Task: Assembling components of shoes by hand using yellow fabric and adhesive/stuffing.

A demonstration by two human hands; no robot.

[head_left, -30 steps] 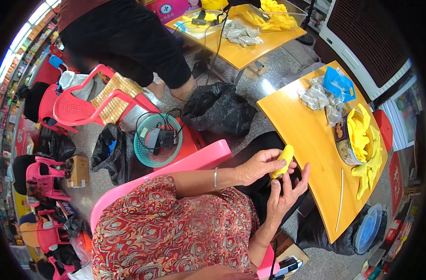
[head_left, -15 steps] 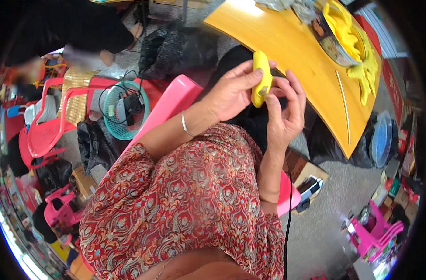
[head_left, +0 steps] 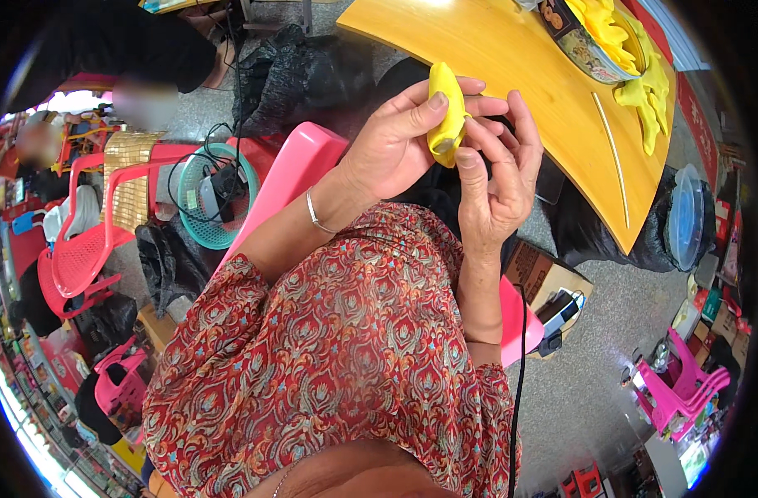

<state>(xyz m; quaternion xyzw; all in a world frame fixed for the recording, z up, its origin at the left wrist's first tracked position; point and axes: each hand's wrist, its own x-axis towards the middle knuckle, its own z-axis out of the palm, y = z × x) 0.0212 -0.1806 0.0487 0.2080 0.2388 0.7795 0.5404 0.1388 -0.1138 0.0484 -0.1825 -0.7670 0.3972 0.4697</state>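
My left hand [head_left: 393,143] pinches a small, elongated soft yellow piece [head_left: 447,116] between the thumb and fingers. The piece is held roughly upright, and a small greyish spot shows at its lower end. Close on its right is my right hand [head_left: 502,178], with fingers bent and spread and the thumb apart from them. One right fingertip is at the piece's edge, and whether it presses there I cannot tell. A round tin [head_left: 580,51] on the table holds several yellow soft pieces [head_left: 603,29], and more yellow pieces [head_left: 647,104] hang over its side.
The yellow wooden table [head_left: 511,75] carries a thin pale stick [head_left: 611,158] near its right edge. To the left are a pink chair [head_left: 80,257] and a teal basket [head_left: 209,236] with a black device and cords. A cardboard box [head_left: 532,270] and a black cable [head_left: 518,398] lie to the right.
Both hands and the yellow piece sit slightly higher and further left in view. The piece has turned a little, and the right fingers have shifted beside its lower half. The view has moved too.
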